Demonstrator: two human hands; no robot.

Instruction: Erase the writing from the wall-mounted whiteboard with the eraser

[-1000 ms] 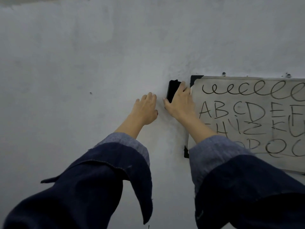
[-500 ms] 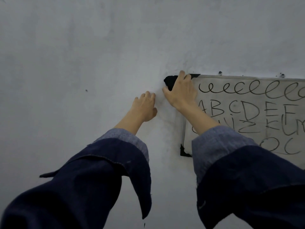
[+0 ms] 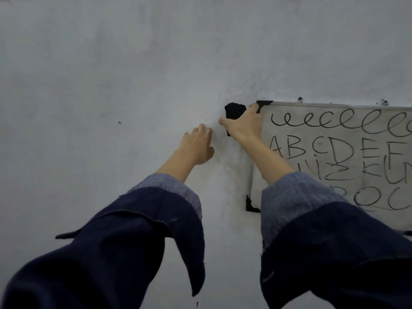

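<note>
The eraser point(image 3: 234, 110) is a black block held against the wall point(image 3: 111, 85) just beside the upper left corner of the whiteboard point(image 3: 334, 134), off the board's face. Only its top part and a small dark bit below the thumb side of the hand show; the rest is hidden behind the right hand point(image 3: 244, 126). That hand's grip is grasping the eraser, with fingers curled over it and the fingertips reaching the black corner cap point(image 3: 263, 104) of the board's frame.

The whiteboard hangs on the wall at the right and runs out of the picture on that side. Its writing point(image 3: 334, 152) is all in place: a row of loops along the top, then capital letters starting A B C D E F, a more crowded row under that, and large round letters at the bottom. The right forearm crosses the board's left edge and covers part of the lower rows. Another black corner cap point(image 3: 250, 206) shows at the lower left.

The left hand point(image 3: 198, 146) lies on the bare wall, just left of the right hand and a little lower, apart from the eraser. Its grip is released, with fingers loosely bent and holding nothing.

Both arms wear dark blue sleeves point(image 3: 138, 230) with lighter cuffs folded back. Two small dark marks point(image 3: 300, 99) sit on the wall just above the board's top edge.
</note>
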